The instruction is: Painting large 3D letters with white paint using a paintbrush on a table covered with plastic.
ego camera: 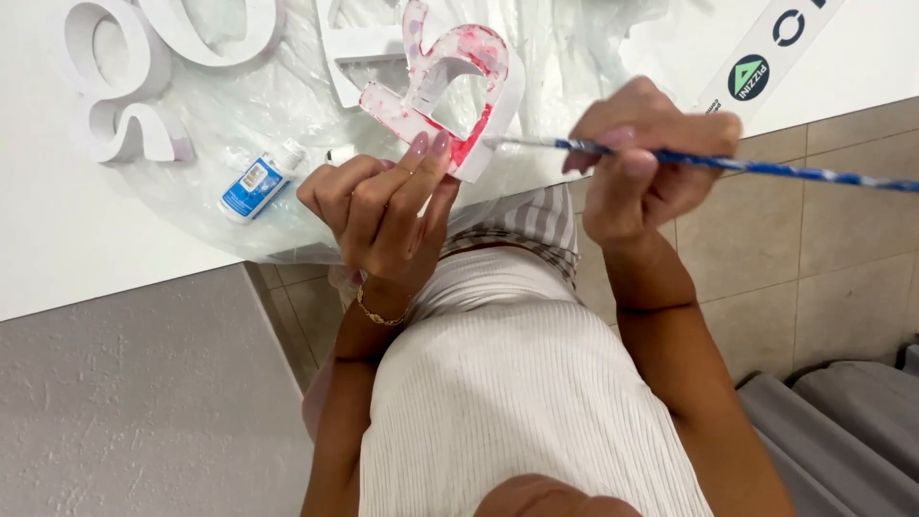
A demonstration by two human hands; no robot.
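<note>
The thick white block letter with rounded curves and a face smeared in patchy pink and red paint (450, 81) is held up off the white table (57, 239), tilted so that its painted face looks toward the camera. The paint is uneven: strong red along the inner edge of the bowl and at the lower corner, paler pink and bare white streaks across the leg and the top curve. Its side walls are still plain white.

The left hand (383, 211) grips the letter from below, fingertips pressed against its lower edge, with the rest of the fingers curled beneath; a thin gold chain bracelet (380, 314) sits at that wrist. The right hand (641, 163) is just to the right of the letter and closed around a long thin paintbrush with a blue-and-white mottled handle (766, 168). The brush runs nearly level, its handle reaching out past the right edge of the view and its tip meeting the letter's lower right side, where the red is heaviest; whether the bristles actually touch is hard to tell at this size.

Under the letter a sheet of clear crinkled plastic (239, 124) covers the table. On it lies a small white squeeze bottle with a blue label (257, 182), left of the left hand, and further plain white block letters (115, 86) rest beyond.
</note>
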